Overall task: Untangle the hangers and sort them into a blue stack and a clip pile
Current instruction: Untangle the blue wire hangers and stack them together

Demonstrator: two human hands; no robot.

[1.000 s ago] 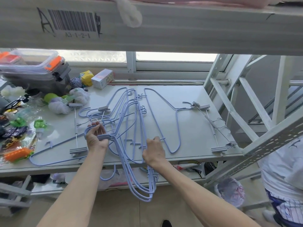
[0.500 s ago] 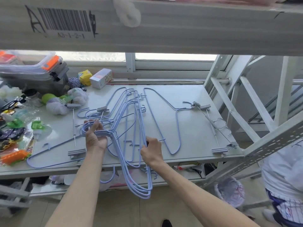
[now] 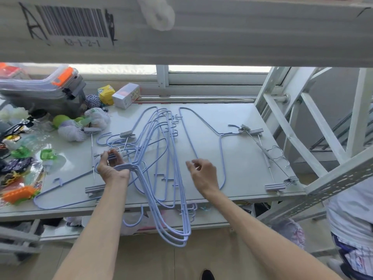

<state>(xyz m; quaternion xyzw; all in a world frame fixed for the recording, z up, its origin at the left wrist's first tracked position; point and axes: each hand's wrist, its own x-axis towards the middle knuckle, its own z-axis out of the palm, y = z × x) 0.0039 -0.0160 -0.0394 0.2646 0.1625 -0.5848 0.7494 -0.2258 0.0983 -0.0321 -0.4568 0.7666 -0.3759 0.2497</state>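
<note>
Left hand (image 3: 113, 170): curled round the bunched necks of the blue hangers (image 3: 171, 219), just below their hooks, at the bundle's left side.
Right hand (image 3: 203, 174): holds nothing, with its fingers loosely spread, over the table (image 3: 242, 158) just right of the bundle.
Bundle's axis: it runs from the far side of the table straight toward the person. The near ends hang past the front edge, and the bundle passes between the two hands.
Single blue hanger (image 3: 189, 136): flat on the table, apart from the bundle, just beyond and to the right of the right hand. Its long axis runs near-to-far and its hook points right.
Nearer hand: the right one, as the left is across the bundle and occupied.
Clip hangers: some (image 3: 264, 156) lie by the right edge, well clear. Another (image 3: 94, 188) lies left of the left hand, crossed with loose hooks.
Likely turn: the free right hand probably either steadies the bundle's bars or reaches forward-right for the single hanger.
</note>
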